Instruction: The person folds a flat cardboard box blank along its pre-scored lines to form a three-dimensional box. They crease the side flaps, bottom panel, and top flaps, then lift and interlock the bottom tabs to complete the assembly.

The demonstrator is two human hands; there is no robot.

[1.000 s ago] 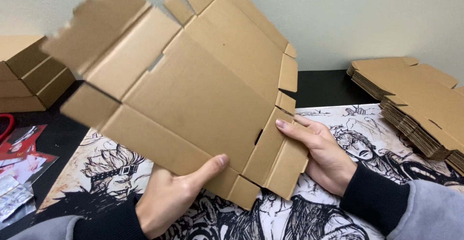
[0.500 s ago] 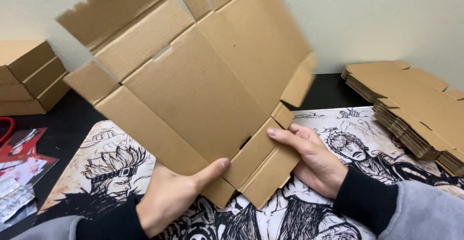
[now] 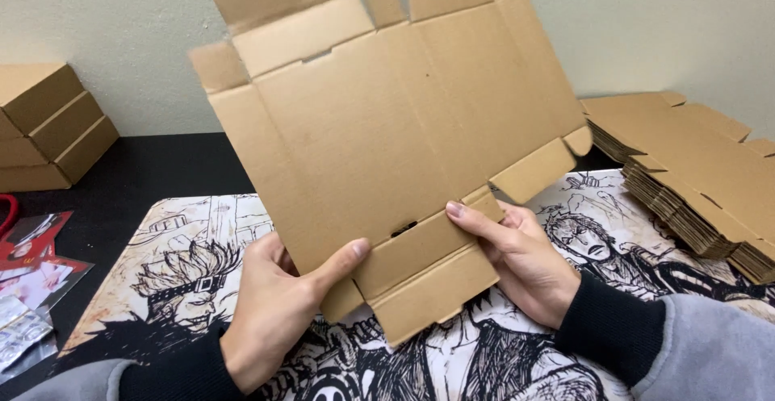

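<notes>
Cards in red sleeves [image 3: 32,260] lie at the far left edge of the black table [image 3: 153,167], with a stack of folded brown boxes [image 3: 48,123] behind them against the wall. Next comes the left hand [image 3: 274,312], closed on the lower left part of the flat cardboard box blank [image 3: 387,135], thumb pressed on the front face and fingers hidden behind. That blank is held up in the air above the illustrated desk mat [image 3: 202,272], and compared with a second ago it has swung round from a slanted lie to stand nearly upright and facing the camera, its top flaps now reaching the upper edge of the view. Its bottom flap [image 3: 432,288] hangs down between the two hands. The right hand [image 3: 525,260] grips the lower right side, forefinger laid along the crease; it has shifted slightly toward the middle. At far right, a pile of flat blanks [image 3: 694,175] rests unmoved on the table.
</notes>
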